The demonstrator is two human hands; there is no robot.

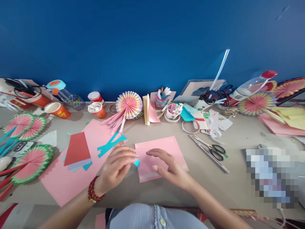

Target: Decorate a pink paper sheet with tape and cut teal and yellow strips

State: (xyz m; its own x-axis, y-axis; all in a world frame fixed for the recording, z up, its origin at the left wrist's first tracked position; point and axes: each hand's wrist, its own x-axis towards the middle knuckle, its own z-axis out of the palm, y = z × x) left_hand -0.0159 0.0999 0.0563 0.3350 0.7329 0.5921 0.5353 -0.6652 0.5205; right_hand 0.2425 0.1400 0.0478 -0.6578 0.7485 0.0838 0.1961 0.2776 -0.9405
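My left hand (120, 163), with a red bead bracelet on its wrist, is raised beside the left edge of a pink sheet of paper (162, 156). Its fingers curve over the thumb, and a small blue piece of paper (136, 163) shows at the fingertips, mostly hidden by them. Over the pink sheet hovers my right hand (169, 168), thumb and fingers apart and nothing in them. Crossed blue paper strips (111, 145) lie just beyond my left hand. To their left, a red paper piece (78, 149) tops a small pile on a larger pink sheet (54, 178).
Scissors (212, 148) and a pen-like tool (209, 154) lie right of the pink sheet. Paper fans (129, 105), paper cups (57, 110) and a pen holder (161, 102) line the blue wall. A bottle (252, 89) leans at the right; a pixelated device (269, 178) lies nearer.
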